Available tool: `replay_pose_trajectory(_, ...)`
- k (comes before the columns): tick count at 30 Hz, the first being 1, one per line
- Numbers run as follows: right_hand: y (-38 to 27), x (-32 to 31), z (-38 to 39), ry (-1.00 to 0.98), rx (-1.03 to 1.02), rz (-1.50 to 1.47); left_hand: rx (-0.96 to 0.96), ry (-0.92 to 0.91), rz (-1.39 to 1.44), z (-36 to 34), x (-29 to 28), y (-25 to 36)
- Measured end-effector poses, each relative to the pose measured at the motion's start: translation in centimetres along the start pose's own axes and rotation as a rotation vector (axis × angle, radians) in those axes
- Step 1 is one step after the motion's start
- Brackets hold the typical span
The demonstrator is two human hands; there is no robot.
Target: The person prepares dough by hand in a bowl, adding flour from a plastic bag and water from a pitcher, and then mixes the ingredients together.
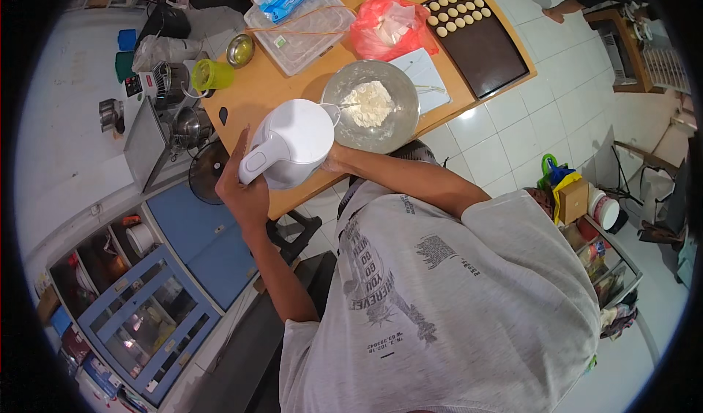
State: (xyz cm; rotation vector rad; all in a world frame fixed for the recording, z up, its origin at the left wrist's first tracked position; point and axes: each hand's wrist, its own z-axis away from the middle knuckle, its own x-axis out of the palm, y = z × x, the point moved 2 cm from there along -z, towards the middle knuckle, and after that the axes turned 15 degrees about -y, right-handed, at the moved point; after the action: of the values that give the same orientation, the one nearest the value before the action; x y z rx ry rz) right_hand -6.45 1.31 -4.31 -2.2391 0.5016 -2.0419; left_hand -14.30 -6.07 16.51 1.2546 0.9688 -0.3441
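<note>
White jug (300, 138), lid side up, is at the table's near left edge, beside the metal mixing bowl (399, 113) and overlapping its rim as I see it in the head view. The person's left hand (242, 201) is closed round its handle. The right hand (337, 159) is at the jug's far side, mostly hidden by it, so I can't tell how far its fingers are closed.

As for progress, a heap of pale flour (370, 104) is already in the bowl; it looks dry and lumpy, so I'd judge any blending is yet to be done. Pale round pieces (451, 26) are already set out in three rows at the far end of the dark tray (487, 61).

Counting up: one jug, one mixing bowl, one heap, one tray, about seventeen round pieces, one red plastic bag (384, 28), one yellow-green cup (212, 75), one wooden table (256, 83).
</note>
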Motion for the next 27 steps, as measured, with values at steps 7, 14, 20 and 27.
replay_pose_trajectory(7,0.2,0.2,0.4,0.042,-0.003,0.010,0.005,-0.002,0.010,0.1,0.0,-0.4)
replay_pose_trajectory(14,0.6,0.3,0.3,0.109,-0.005,0.032,0.023,0.010,0.011,0.2,-0.5,-1.6)
replay_pose_trajectory(20,1.5,0.7,0.0,0.250,0.003,0.073,0.050,0.060,0.038,1.0,-1.8,-5.0)
replay_pose_trajectory(27,4.9,0.3,-1.0,0.524,0.190,0.203,-0.080,0.032,-0.155,5.8,-4.3,-10.8)
